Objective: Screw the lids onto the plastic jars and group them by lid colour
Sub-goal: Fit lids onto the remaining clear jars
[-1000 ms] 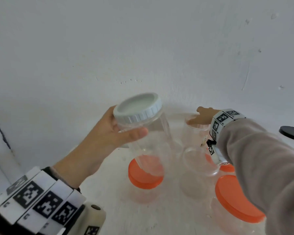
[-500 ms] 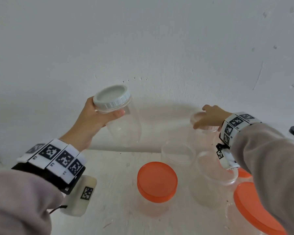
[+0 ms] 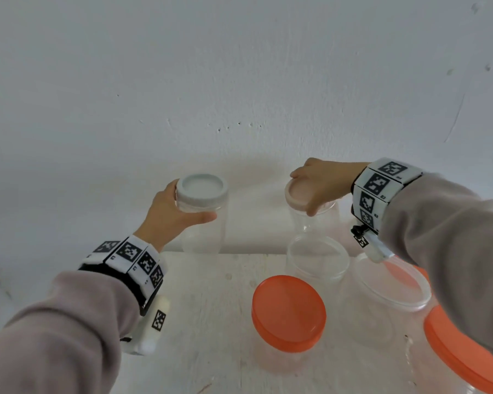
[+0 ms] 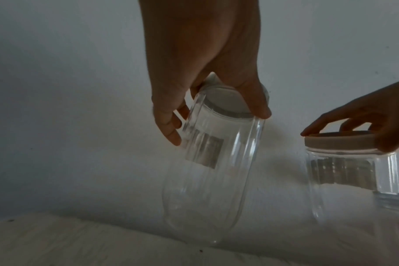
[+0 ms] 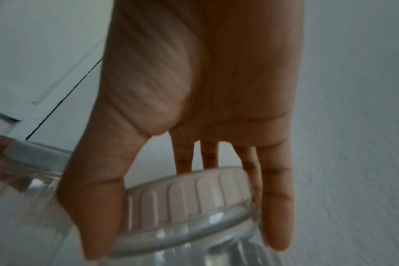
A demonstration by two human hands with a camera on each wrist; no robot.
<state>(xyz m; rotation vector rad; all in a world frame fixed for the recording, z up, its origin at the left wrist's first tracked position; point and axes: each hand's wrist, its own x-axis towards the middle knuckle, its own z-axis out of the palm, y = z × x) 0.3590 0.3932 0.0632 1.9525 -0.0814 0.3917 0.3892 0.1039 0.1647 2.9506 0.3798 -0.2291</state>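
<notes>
The white-lidded jar (image 3: 202, 214) sits at the back left of the white table (image 3: 205, 322), close to the wall (image 3: 239, 66), with its white lid (image 3: 202, 190) on top. From the head view its long axis looks upright, lid toward the camera. The left wrist view shows what that hides: the jar (image 4: 207, 172) is tilted, its base swung toward the camera and low over the table, and whether it touches down cannot be told. The left hand (image 3: 170, 216) grips it just below the lid, thumb on the near side, fingers (image 4: 169, 117) curled round the far side.

To its right, well apart, stands the pink-lidded jar (image 3: 310, 220), upright, long axis vertical. The right hand (image 3: 322, 182) covers its pale pink lid (image 3: 298, 193) from above. The right wrist view shows the ribbed rim of this lid (image 5: 191, 196) pinched between the thumb (image 5: 96, 207) and fingers spread round the far edge, which the head view only hints at.

Nearer the camera are 2 open jars, a smaller open jar (image 3: 318, 260) and a wider open jar (image 3: 393, 282), plus 2 closed ones, an orange-lidded jar (image 3: 289, 311) in the middle and a second orange-lidded jar (image 3: 464, 354) at the right edge under the sleeve (image 3: 453, 237).
</notes>
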